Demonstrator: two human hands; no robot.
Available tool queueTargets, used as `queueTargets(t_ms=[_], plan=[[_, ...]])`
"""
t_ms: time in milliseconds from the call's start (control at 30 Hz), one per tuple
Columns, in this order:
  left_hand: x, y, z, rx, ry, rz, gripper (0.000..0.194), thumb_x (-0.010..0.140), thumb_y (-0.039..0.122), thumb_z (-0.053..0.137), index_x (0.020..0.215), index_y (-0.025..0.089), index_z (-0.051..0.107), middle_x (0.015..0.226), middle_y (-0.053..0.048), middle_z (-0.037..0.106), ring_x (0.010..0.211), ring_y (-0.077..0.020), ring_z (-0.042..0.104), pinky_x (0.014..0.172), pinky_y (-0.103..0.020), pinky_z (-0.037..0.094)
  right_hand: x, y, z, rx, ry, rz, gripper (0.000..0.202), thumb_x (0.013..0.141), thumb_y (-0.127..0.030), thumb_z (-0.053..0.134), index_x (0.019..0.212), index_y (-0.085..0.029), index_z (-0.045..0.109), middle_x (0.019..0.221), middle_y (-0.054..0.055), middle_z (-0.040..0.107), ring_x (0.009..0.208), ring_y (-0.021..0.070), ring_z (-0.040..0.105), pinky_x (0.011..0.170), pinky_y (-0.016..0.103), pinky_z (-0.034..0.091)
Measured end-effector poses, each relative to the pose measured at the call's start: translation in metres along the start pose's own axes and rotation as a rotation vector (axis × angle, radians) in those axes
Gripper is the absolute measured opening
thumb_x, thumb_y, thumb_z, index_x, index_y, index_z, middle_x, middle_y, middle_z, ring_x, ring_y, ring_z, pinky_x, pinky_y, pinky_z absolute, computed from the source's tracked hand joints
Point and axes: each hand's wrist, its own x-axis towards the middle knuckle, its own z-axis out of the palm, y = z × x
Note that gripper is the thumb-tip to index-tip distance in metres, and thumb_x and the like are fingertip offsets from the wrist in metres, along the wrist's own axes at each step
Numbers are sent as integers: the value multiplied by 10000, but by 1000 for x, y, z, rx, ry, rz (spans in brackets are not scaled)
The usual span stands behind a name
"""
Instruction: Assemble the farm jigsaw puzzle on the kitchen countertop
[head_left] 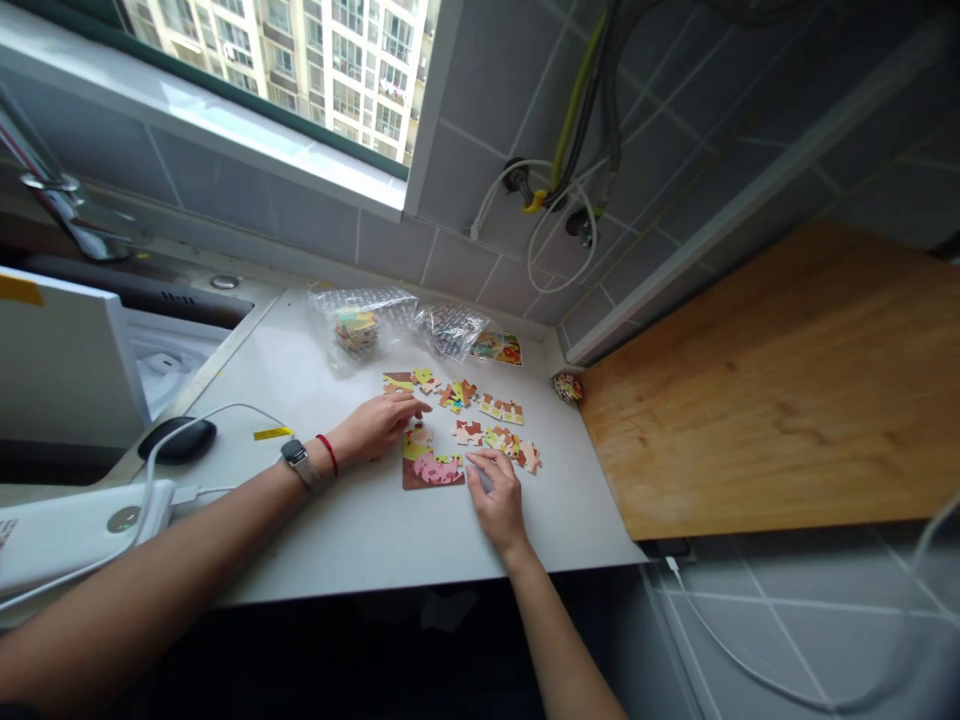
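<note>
A partly joined jigsaw puzzle lies flat on the white counter, showing a pink shape against yellow and brown. My left hand reaches over its upper left corner, fingers stretched out and apart, with no piece visible in them. At the puzzle's right edge rests my right hand, its fingers loosely curved and a gap between thumb and forefinger. Loose puzzle pieces form a row beyond the hands. Four-legged-looking brown and cream pieces sit farther right, and more pieces lie just above my right hand.
Clear plastic bags with puzzle pieces lie at the back, beside a picture card. Another pile of pieces touches the wooden board. A black mouse, a white cable and a white power strip are at left, near the sink.
</note>
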Motion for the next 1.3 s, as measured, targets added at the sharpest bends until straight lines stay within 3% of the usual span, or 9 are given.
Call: queueTargets(t_ms=[233,400,500,567,667,733,800,1033,1300], plan=[[2,-1,-4,50,67,8,311,978,181,443,1114,195,723,985,-81,771,922,-212,727,841,-331,604,-2,-4,0,40,-16,44,200,959,-179,624,1033,-223,805,990,70,701,1012,232,662,949,373,564],[-20,25,-15,-9,154,-36,291,1048,290,452,1101,193,721,1004,-86,765,924,-216,735,846,-364,614,-2,-3,-1,39,-33,61,197,933,-139,653,1008,-228,812,985,60,694,1013,232,648,953,373,546],[-48,53,-17,-90,168,-130,320,1062,353,478,1282,207,659,1017,-76,768,834,-192,738,766,-338,633,-2,-5,-4,88,-28,52,171,944,-175,666,999,-232,817,989,61,694,1026,233,643,975,384,536],[-68,74,-14,-100,116,-138,490,1051,381,513,1523,251,479,1102,-81,764,925,-210,748,834,-379,644,-4,-12,-8,161,-7,43,157,968,-258,674,1035,-226,813,1036,74,698,1077,239,638,1013,398,524],[-92,103,-3,-94,-33,-35,787,1023,373,577,1679,306,147,1305,-117,715,1136,-251,721,979,-454,617,-11,-35,-13,289,-98,-51,431,888,-483,790,1243,-240,758,1227,100,681,1219,265,606,1106,431,484],[-103,122,7,-94,-125,35,879,1007,352,599,1689,328,45,1385,-132,678,1172,-263,713,995,-467,613,-18,-54,-16,320,-237,-170,761,738,-601,886,1386,-258,681,1372,120,636,1321,302,560,1180,473,422],[-111,139,18,-90,-177,76,938,984,341,620,1692,320,4,1383,-145,678,1148,-291,725,953,-473,634,-26,-72,-19,306,-327,-257,881,679,-643,906,1437,-277,646,1476,131,577,1400,329,506,1235,504,347],[-116,182,40,32,-178,8,861,867,299,681,1642,316,306,1353,-143,691,1182,-400,711,912,-484,662,-43,-93,-37,349,-361,-309,372,804,-539,859,1017,-235,848,1473,56,596,1382,245,550,1204,304,398],[-71,216,12,-74,-235,33,476,920,204,574,1390,271,612,1345,-91,696,1218,-311,695,1040,-395,607,-42,-94,-61,350,-133,-344,272,924,-484,764,867,-221,803,1153,49,763,1056,184,691,1058,299,508]])
